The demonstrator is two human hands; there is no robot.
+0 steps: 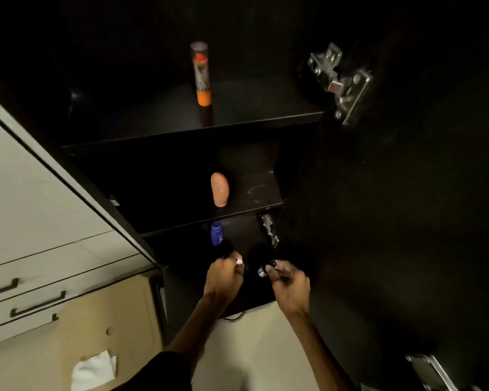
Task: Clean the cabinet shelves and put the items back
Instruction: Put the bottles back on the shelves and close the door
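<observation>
Nearest, a white crumpled tissue (92, 369) lies on a tan surface down-left of the left hand (223, 276). That hand's fingers curl round a small object with a pale tip (239, 261); most of it is hidden in the grip. Just beside it, the right hand (290, 283) clamps a dark item with a white end (261, 271), too dim to identify. Just beyond the left hand a blue bottle (216, 234) stands on the lowest shelf, its base lost in shadow. Farther up, an orange rounded bottle (219, 189) sits on the middle shelf (254, 190). Farthest, a tall orange-based can (201, 74) stands on the top shelf (266, 108). The open cabinet door (407, 193), right of the right hand, is nearly black, and its hinge (340, 80) glints.
</observation>
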